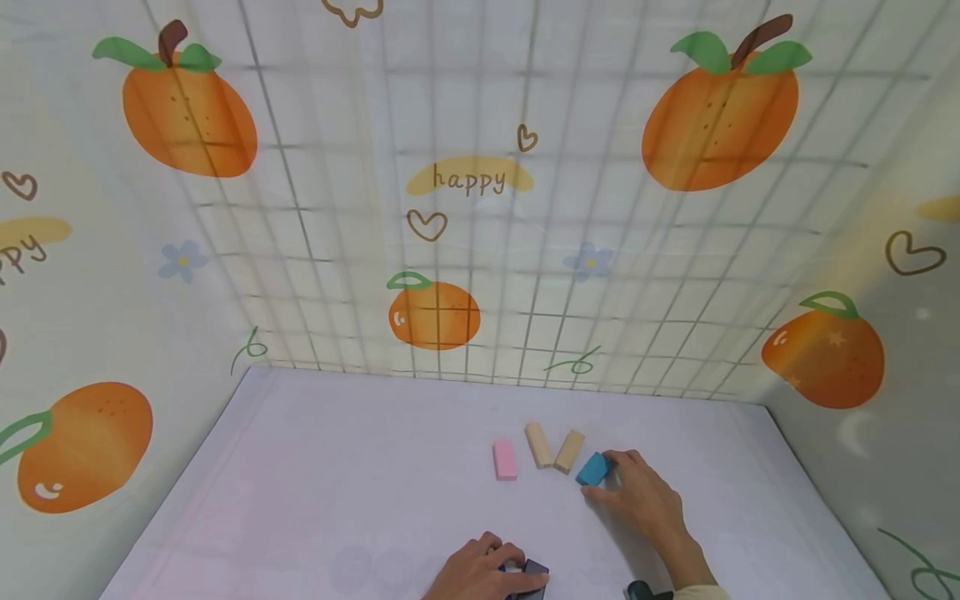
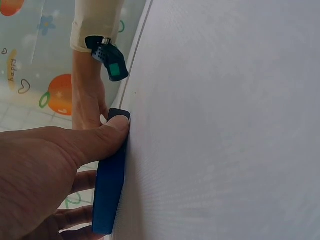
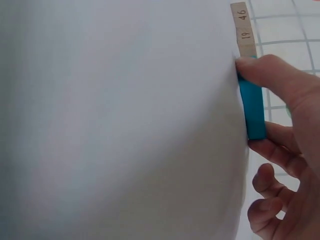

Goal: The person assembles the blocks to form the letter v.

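Near the front edge of the head view, my left hand grips a dark blue block. Its thumb lies along one end while the other fingers are behind it, partly hidden. Farther right, my right hand pinches a light blue block by its two ends, thumb against one and fingers against the other. That block is tilted at an angle on the white tabletop. Just left of it two plain wooden blocks form a V shape. A pink block lies left of those.
The white tabletop is bounded by a fabric backdrop with oranges and grid lines. Numbers show on the wooden block ends. A dark wrist camera sits on my right wrist below a cream sleeve.
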`<state>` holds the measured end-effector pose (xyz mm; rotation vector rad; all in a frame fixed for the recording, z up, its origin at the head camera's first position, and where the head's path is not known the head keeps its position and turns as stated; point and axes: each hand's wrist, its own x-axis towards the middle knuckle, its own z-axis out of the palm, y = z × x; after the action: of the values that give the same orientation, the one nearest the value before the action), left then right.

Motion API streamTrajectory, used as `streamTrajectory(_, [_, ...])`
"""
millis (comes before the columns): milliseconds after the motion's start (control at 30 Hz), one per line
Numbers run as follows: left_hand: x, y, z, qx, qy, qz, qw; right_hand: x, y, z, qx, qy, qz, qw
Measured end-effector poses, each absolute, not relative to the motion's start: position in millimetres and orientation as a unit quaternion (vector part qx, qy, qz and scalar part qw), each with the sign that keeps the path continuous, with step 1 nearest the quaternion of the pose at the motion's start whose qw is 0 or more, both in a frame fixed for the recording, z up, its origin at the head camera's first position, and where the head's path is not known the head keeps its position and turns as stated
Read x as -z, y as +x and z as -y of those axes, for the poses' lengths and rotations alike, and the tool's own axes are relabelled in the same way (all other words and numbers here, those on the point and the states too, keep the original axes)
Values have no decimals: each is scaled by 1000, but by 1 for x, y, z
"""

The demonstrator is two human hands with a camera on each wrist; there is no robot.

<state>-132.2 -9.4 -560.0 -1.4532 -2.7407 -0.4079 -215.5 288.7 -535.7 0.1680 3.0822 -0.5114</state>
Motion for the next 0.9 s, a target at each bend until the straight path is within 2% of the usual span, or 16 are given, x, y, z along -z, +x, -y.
streamTrajectory(900, [557,-131,10,131,-459,879,-12,533,-218,-289,165,59,-984,24])
